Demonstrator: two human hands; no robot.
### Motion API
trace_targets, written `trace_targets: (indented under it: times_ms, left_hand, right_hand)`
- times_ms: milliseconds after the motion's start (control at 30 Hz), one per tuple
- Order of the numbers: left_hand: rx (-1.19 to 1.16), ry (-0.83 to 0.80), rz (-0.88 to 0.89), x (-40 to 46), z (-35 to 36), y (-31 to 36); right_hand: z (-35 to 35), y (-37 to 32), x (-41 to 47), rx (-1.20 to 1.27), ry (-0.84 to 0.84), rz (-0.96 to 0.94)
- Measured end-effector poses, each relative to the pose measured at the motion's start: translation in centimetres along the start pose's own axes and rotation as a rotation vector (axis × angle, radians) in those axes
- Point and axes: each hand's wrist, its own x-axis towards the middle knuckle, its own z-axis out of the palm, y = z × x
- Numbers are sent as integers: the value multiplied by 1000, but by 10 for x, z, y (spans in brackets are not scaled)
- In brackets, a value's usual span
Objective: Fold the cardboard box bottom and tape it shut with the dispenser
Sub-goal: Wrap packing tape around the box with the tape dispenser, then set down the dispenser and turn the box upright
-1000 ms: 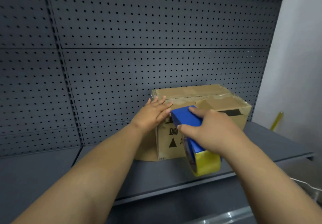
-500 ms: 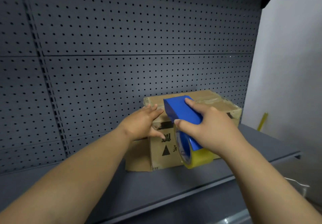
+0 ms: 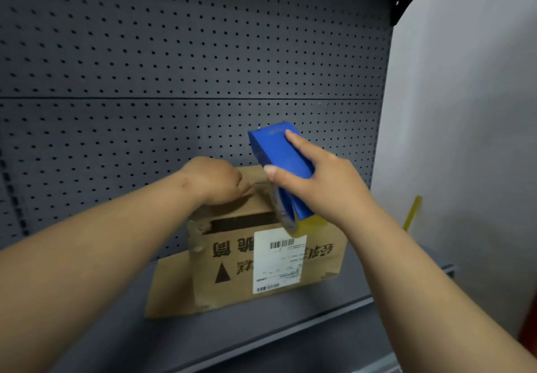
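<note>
The right hand (image 3: 325, 186) grips the blue tape dispenser (image 3: 280, 166), its yellowish roll touching the top front edge of the cardboard box (image 3: 261, 256) on the grey shelf (image 3: 261, 329). The left hand (image 3: 215, 181) is pressed on the box top, fingers hidden, so its state is unclear. Taping looks underway; next likely means drawing the tape along the seam. Box contents can't be seen.

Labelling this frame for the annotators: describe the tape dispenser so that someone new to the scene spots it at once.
Start at the dark grey pegboard shelf and find the cardboard box standing on it, printed text upside down. Above the box's top right edge, the right hand grips the tape dispenser. It is the only bright blue thing here, with a yellowish tape roll at its lower end.
</note>
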Motion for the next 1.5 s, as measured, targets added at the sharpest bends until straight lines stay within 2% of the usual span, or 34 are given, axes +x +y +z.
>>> trace_targets:
  times_ms: [100, 200, 367, 467, 700, 933, 1167, 1500]
  left_hand:
    - [26, 126, -33, 19, -3, 27]
    - [-43, 197, -64, 35, -9, 51]
    - [-105, 222, -61, 57, -20, 92]
    - [-158, 177, -51, 70, -22, 117]
    - [-230, 146, -64, 81, -18, 137]
    - [-350, 46, -199, 84, -8, 129]
    - [-421, -9, -235, 93, 1, 125]
    - [-456, -17, -254, 94, 3, 121]
  right_hand:
    - [-23, 31, 15, -66, 52, 7]
    - [-44, 67, 29, -136, 65, 12]
    - [-69, 124, 44, -274, 82, 33]
    - [-75, 158, 51, -402, 76, 29]
    - [-29, 239, 62, -690, 23, 89]
    - [32, 292, 64, -674, -197, 84]
    - [68, 323, 63, -646, -355, 133]
    - [87, 332, 61, -706, -392, 82]
